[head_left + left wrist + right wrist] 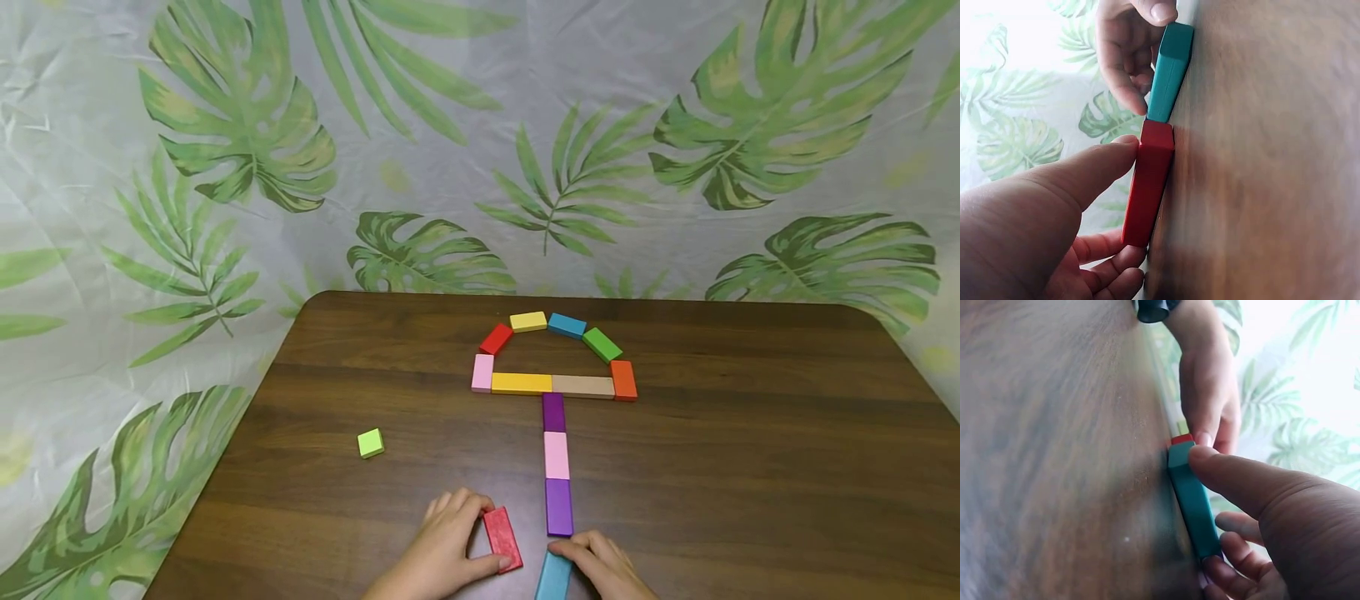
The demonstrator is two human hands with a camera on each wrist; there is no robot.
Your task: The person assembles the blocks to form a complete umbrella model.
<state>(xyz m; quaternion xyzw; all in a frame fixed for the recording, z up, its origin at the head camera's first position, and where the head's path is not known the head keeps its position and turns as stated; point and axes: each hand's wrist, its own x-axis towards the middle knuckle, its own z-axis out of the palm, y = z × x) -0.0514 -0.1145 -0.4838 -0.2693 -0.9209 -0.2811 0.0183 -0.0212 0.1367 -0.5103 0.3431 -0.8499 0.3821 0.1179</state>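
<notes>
My left hand pinches a red block lengthwise, thumb at its near end and fingers at its far end. To the right of it, my right hand grips a teal block between thumb and fingertips, close under the lower end of a purple block. The left wrist view has the red block low along the tabletop. In the right wrist view, the thumb lies on the near end of the teal block.
Above the purple block runs a column with a pink block and a dark purple block. It meets a row of a yellow-orange block and a tan block, arched over by several coloured blocks. A lime cube sits at left.
</notes>
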